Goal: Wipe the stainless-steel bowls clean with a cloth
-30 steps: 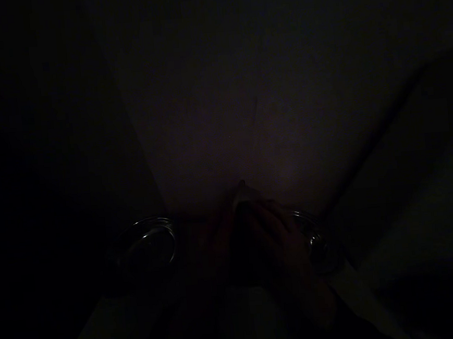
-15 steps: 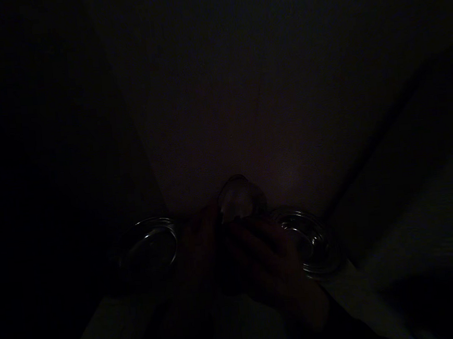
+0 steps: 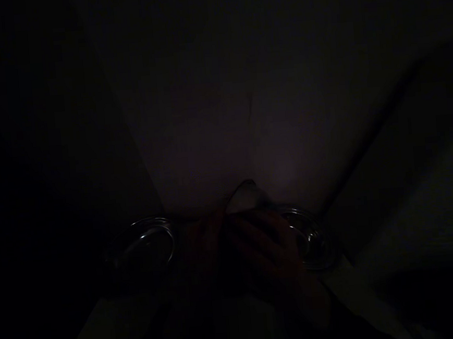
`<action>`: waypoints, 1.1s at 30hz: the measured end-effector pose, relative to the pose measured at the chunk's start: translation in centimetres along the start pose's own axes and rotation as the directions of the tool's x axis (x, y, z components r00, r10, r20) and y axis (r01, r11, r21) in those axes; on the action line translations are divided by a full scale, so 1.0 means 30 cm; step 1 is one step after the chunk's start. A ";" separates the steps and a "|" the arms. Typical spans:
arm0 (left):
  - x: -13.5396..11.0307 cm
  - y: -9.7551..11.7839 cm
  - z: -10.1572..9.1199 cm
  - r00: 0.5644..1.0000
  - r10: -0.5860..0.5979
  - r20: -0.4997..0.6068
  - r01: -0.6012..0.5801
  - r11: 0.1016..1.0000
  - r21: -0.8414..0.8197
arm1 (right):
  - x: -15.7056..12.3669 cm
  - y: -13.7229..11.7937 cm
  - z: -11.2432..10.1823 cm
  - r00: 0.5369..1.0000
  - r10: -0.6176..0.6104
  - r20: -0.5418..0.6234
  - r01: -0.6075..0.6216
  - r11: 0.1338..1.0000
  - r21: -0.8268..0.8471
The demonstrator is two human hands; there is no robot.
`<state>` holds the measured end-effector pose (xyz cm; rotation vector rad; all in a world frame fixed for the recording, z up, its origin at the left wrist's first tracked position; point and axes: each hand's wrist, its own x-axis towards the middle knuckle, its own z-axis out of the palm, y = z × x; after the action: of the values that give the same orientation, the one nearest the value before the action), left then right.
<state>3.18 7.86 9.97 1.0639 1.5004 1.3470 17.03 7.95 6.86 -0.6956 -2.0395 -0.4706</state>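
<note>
The view is very dark. Low in the middle, a pale rounded thing with a thin curved rim (image 3: 244, 199) shows between my hands; its kind cannot be made out. My right hand (image 3: 274, 252) lies over its near side, fingers bent and close together. Against its left side is my left hand (image 3: 204, 239), in deep shadow, seemingly closed round it. Below the rim, the thing is hidden by my hands and the dark. A shiny round dish (image 3: 172, 247) stands left of my left hand. Another shiny round dish (image 3: 319, 251) is partly covered by my right hand.
Beyond my hands stretches a dark, smooth surface (image 3: 208, 139) with a faint thin line on it. A paler surface edge (image 3: 101, 325) shows at the lower left. On the right, a dark slanting band (image 3: 369, 142) crosses the view.
The pale rounded thing looks more tilted, and less of its face shows above my right fingers. My hands stay close together between the two dishes. The view has shifted slightly.
</note>
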 end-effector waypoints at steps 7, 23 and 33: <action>-0.033 0.017 0.037 0.986 -0.123 0.110 0.140 0.975 -0.172 | 0.009 0.011 -0.009 0.986 0.164 0.002 -0.164 0.986 -0.022; -0.044 0.044 0.024 0.975 -0.212 0.064 0.218 0.970 -0.111 | 0.004 -0.001 -0.019 0.996 0.091 0.018 -0.091 0.996 0.015; -0.050 0.053 0.037 0.970 -0.239 0.035 0.241 0.963 -0.119 | 0.001 0.015 -0.008 0.967 0.255 0.001 -0.255 0.966 0.040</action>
<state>4.77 6.84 11.54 0.7885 1.4600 1.2361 17.46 8.16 7.03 -0.9171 -1.9156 -0.2806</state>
